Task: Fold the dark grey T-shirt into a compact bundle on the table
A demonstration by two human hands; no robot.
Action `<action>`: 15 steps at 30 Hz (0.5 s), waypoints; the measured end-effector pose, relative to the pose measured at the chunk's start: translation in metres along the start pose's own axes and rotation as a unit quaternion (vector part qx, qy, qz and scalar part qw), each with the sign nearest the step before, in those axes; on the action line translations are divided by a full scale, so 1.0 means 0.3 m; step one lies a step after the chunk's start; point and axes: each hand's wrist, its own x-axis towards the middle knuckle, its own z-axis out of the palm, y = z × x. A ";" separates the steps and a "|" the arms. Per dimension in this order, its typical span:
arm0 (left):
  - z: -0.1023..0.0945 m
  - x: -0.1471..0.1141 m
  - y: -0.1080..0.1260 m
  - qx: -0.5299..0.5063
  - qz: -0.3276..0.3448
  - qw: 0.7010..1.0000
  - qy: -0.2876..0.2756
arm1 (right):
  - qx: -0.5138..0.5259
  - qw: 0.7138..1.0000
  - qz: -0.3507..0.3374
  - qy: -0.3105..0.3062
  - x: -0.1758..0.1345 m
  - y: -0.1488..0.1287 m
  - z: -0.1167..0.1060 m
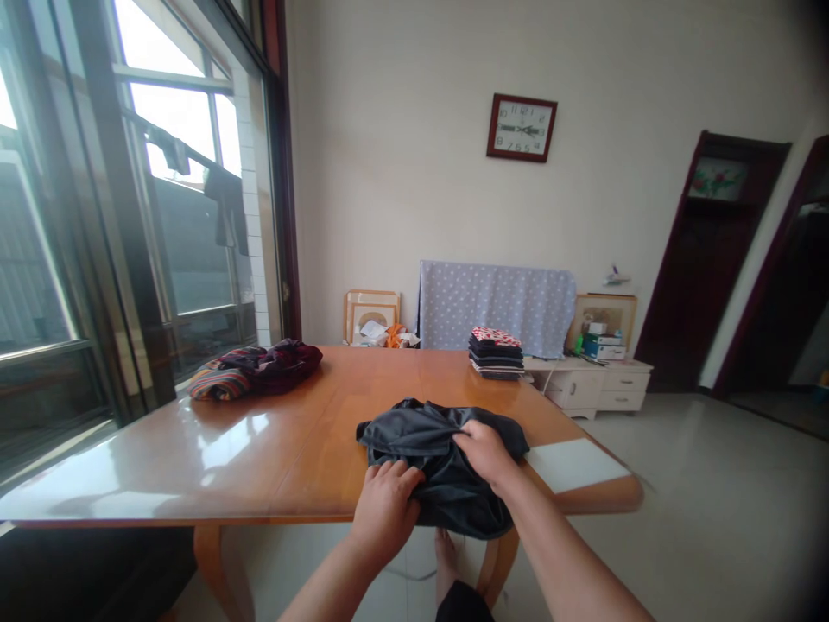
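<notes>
A black garment lies bunched at the front edge of the wooden table, part of it hanging over the edge. Its exact kind cannot be made out. My left hand is closed on the near left side of the cloth, fingers curled over it. Farther up and to the right, my right hand pinches a fold of the same garment between thumb and fingers. The cloth is crumpled between the two hands, and some of it is hidden beneath them.
Folded clothes stand in a stack at the table's far right. A heap of rumpled clothes lies at the far left. On the right of the wooden table is a white sheet. Behind stands a white cabinet.
</notes>
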 end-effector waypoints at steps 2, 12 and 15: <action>-0.007 0.001 -0.019 0.012 -0.010 1.000 -0.001 | 0.084 0.993 0.039 0.074 0.045 0.022 -0.042; -0.087 -0.007 -0.052 -0.013 -0.056 0.998 0.003 | 0.179 0.917 0.104 0.341 0.131 0.165 -0.356; -0.102 0.009 -0.037 -0.036 -0.059 0.997 0.031 | 0.142 0.928 0.065 0.339 0.098 0.179 -0.333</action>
